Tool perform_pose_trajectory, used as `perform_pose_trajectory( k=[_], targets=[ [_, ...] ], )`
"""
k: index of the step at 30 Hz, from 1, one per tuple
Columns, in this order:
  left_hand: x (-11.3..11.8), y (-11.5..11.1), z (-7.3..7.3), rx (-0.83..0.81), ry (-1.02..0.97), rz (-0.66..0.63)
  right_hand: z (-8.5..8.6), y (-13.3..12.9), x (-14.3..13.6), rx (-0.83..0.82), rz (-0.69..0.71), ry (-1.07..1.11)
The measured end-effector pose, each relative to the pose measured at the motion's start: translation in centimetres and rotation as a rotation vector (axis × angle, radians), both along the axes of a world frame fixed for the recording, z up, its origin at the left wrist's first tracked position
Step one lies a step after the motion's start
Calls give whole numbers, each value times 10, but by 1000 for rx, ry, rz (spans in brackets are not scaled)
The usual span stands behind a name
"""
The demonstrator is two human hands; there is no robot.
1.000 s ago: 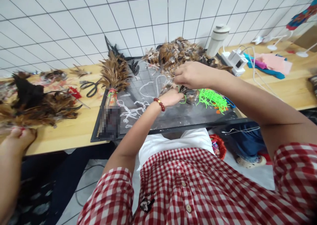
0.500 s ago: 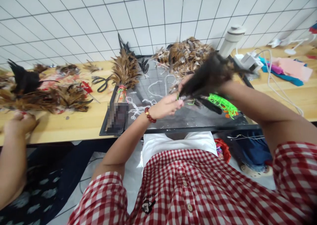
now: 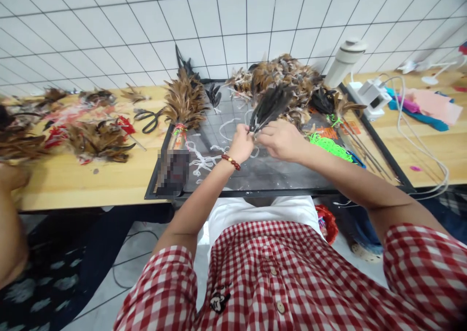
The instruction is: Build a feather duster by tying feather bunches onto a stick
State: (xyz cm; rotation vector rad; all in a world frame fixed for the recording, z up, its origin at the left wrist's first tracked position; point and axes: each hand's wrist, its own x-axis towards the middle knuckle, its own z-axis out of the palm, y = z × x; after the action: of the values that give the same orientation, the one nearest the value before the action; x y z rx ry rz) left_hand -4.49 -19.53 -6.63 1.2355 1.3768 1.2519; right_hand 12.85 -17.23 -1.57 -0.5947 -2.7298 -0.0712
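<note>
Black feathers (image 3: 272, 105) rise in a fanned bunch between my two hands, over the dark tray (image 3: 233, 178). Fingers of my left hand (image 3: 243, 141), below a red bead bracelet, are closed on the bunch's lower end. Beside it, my right hand (image 3: 280, 140) pinches the same bunch from the right. Behind the bunch lies a heap of brown feathers (image 3: 292, 73). Bright green strands (image 3: 330, 146) lie right of my right hand, and a black-and-brown feather bundle (image 3: 324, 100) with green ties rests beyond them. White strips (image 3: 200, 158) lie left of my left wrist.
A tied brown feather bundle (image 3: 185, 100) stands at the tray's left, near black scissors (image 3: 150, 119). A white bottle (image 3: 345, 61) and power adapters (image 3: 374, 95) are at the back right. Another person's hand (image 3: 12, 175) is at the far left by more feathers.
The large dark bundle that was over my right forearm now lies on the tray's right side. My right hand has moved to the smaller black bunch; my left hand has shifted slightly left.
</note>
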Motion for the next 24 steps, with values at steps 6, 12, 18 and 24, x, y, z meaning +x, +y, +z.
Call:
perform_pose_trajectory(
  k=[6, 12, 18, 24],
  targets=[
    [0, -20, 9, 165, 211, -262, 45, 35, -6, -22, 135, -129],
    [7, -28, 25, -168, -416, -96, 29, 81, -2, -907, 115, 70],
    [3, -17, 41, -289, -862, -116, -16, 63, -2, -987, -141, 507],
    [12, -7, 27, -206, -840, -36, -35, 40, -6, -806, -298, 698]
  ],
)
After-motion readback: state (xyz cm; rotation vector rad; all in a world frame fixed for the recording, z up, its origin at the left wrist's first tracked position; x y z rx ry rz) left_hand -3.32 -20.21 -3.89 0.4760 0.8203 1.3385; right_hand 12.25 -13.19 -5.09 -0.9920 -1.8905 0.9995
